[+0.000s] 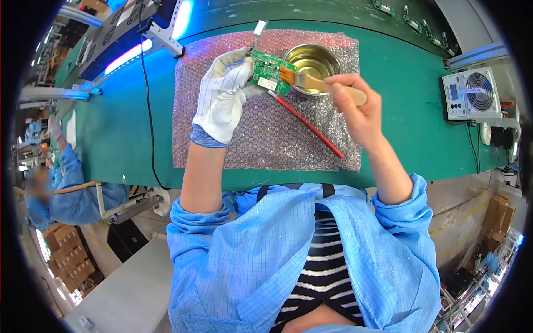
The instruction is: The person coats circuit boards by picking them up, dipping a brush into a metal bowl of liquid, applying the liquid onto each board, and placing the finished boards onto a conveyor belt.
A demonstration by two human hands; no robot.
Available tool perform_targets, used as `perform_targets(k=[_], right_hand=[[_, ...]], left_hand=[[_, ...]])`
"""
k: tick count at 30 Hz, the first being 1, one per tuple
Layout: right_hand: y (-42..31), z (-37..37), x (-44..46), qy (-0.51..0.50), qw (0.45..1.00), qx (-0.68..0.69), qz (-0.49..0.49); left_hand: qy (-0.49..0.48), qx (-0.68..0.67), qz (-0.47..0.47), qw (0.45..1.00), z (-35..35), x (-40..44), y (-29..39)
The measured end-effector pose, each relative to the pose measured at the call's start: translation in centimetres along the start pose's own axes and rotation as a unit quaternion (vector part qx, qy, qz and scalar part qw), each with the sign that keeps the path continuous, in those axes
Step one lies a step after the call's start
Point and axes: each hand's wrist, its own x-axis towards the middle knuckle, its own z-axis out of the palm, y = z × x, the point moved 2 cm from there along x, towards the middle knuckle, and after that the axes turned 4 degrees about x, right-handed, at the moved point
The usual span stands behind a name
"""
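Green board (268, 71) sits between left hand (222, 94) fingers, brush (312, 83) in right hand (358, 105) fingers; hard strokes could dislodge the board.

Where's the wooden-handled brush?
In the head view, right of centre: the bare right hand grips the wooden-handled brush, its orange bristles at the edge of the green circuit board.

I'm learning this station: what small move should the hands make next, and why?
Probably a light stroke of the brush across the circuit board: the right hand grips the brush with its bristles at the board's edge, while the gloved left hand holds the board up.
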Motion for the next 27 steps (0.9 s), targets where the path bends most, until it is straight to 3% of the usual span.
perform_targets(k=[2,5,10,14,18,23,27], right_hand=[[0.6,0.8,-0.3,0.021,0.994,-0.086,-0.067],[-0.2,0.7,-0.5,-0.002,0.997,-0.068,-0.031],[0.4,0.7,0.6,0.117,0.99,-0.035,-0.068],[0.1,1.2,0.0,0.03,0.994,-0.091,-0.054],[-0.4,0.8,-0.1,0.069,0.997,-0.031,-0.02],[0.1,0.7,0.1,0.015,0.997,-0.076,-0.032],[0.5,-0.6,0.1,0.075,0.997,-0.011,-0.003]], left_hand=[[0.008,0.0,0.017,1.0,0.2,0.1,0.1],[0.025,-0.009,0.02,0.999,0.5,-0.1,0.2],[0.05,0.001,0.035,0.998,1.1,0.1,0.4],[0.047,-0.007,0.04,0.998,1.5,0.1,0.8],[0.056,0.005,0.036,0.998,1.4,0.4,0.3],[0.059,0.013,0.027,0.998,1.6,1.3,0.1],[0.045,0.032,0.066,0.996,1.6,3.2,0.0]])
